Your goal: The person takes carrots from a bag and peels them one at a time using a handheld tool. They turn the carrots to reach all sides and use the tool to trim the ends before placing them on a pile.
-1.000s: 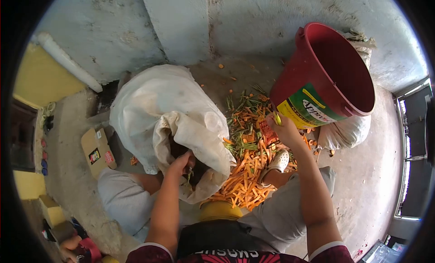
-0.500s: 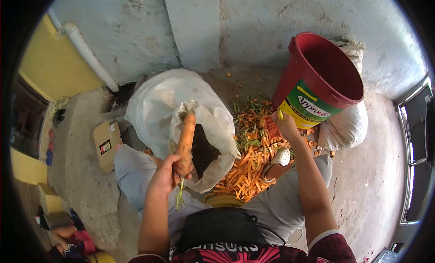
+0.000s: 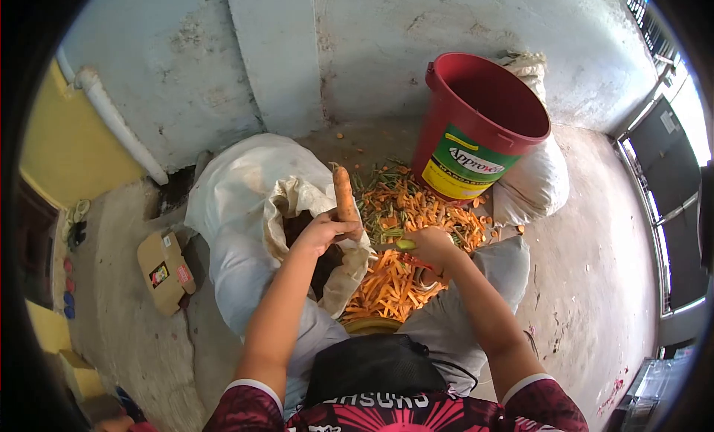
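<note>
An unpeeled carrot [image 3: 344,194] stands nearly upright in my left hand [image 3: 327,234], whose fingers wrap round its lower end. My right hand [image 3: 431,247] is closed on a knife with a yellow-green handle [image 3: 405,244]; its blade points left towards the carrot, a little below it. Between my legs, the open white sack [image 3: 342,289] lies under my left hand. Orange peelings [image 3: 387,287] and green stalk pieces [image 3: 390,227] are heaped on the floor beneath and beyond my right hand.
A dark red bucket [image 3: 483,97] with a green and yellow label stands beyond the heap, against a full white sack [image 3: 532,183]. A cut cardboard box [image 3: 165,272] lies at the left. Walls rise behind.
My left hand has moved right with the carrot, away from over the sack's left side. The right hand has come down and left with the knife. The view has shifted.
</note>
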`<state>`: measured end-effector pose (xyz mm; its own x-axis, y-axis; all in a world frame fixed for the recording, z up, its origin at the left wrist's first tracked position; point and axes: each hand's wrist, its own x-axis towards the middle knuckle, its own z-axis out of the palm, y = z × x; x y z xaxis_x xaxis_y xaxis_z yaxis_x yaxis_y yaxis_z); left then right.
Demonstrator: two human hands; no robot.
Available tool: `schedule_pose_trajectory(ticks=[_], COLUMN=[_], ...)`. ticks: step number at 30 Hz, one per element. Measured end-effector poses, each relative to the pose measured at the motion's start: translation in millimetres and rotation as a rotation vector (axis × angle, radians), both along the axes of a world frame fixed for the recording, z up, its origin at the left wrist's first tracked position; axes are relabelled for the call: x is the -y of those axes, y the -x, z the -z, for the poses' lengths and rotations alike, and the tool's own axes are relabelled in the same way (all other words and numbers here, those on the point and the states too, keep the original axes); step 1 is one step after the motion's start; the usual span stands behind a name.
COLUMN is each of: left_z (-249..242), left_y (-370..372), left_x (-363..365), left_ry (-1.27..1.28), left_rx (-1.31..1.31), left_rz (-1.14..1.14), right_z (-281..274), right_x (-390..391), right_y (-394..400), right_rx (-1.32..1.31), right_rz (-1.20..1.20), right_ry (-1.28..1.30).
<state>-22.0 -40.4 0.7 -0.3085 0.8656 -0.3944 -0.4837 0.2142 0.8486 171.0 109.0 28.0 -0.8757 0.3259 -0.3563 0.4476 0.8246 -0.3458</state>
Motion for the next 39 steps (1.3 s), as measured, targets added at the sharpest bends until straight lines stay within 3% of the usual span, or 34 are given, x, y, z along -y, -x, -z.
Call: schedule_pose_trajectory(ticks=[4,8,24,27,28,31,36,39], left_z=[10,11,-2,-12,-14,0,6,6], left_y=[-10,-23,-35,-35,-34,-29,-27,-34], left_x=[-25,-37,-30,-23,-21,-10,-14,-19], left_ry=[0.021,-0.035,0.021,0.093,0.127,-0.108,0.024,0.091], left_rx=[-0.39,-0.31,-0.459,-0.293,-0.206,-0.409,-0.256,-0.308], left_rz=[0.018,0.09,0.171,0.19,0.191,0.247,0.247,0.164], right_z=[22,5,40,51,51,54,37,9], right_x=[-2,7,-2,-27,-41,-58,-44,-28], right_y=[-7,-9,13,2,-2,-9,-6,-1], right_rx=[0.04,0.113,0.179,0.281,0.335,0.175,-0.045,-0.178], right_rz=[-0.021,0.021,-0.022,0.185,0.287,0.378,0.487,0.541], right_ry=[-0.095,-0.154,-0.265,-0.318,-0.183,-0.171,-0.114,0.118])
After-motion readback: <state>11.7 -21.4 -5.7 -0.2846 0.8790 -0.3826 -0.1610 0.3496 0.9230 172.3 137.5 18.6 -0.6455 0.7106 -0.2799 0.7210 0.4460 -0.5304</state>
